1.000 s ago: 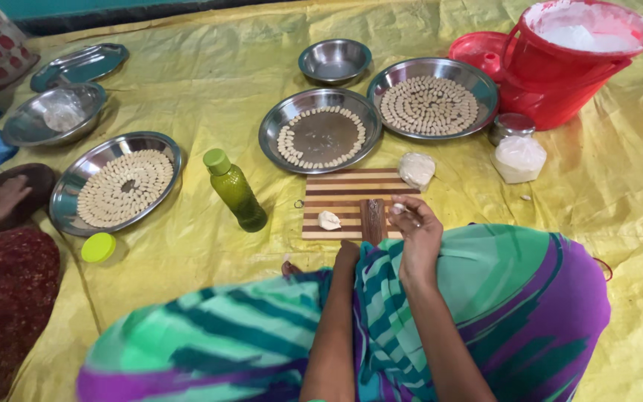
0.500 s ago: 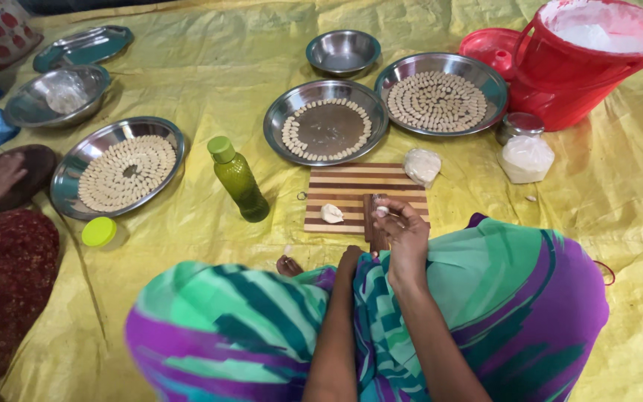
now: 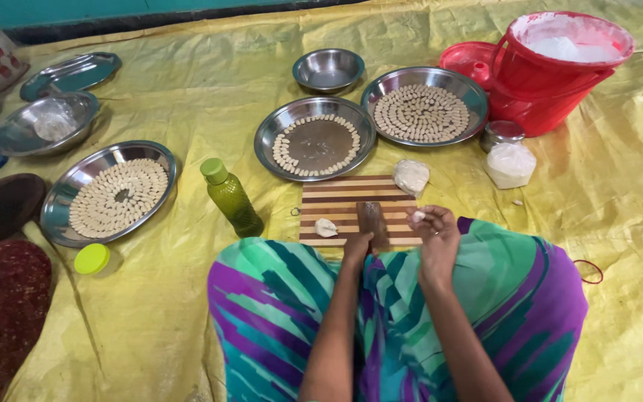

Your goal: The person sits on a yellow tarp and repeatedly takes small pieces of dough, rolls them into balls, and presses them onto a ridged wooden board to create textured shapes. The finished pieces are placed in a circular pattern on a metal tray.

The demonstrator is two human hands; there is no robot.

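A striped wooden board lies on the yellow sheet in front of my knees. My left hand grips the near end of a small ridged wooden paddle resting on the board. My right hand pinches a small white piece of dough just right of the paddle. A shaped dough piece lies on the board's left side. A wrapped lump of dough sits at the board's far right corner.
Steel plates of shaped pieces stand ahead, ahead right and at left. A green bottle and its yellow cap sit at left. A red bucket, an empty steel bowl and another person's red-clad knee surround me.
My right hand has lifted off the paddle and moved right with a bit of dough in its fingers. The left hand stays on the paddle's near end.
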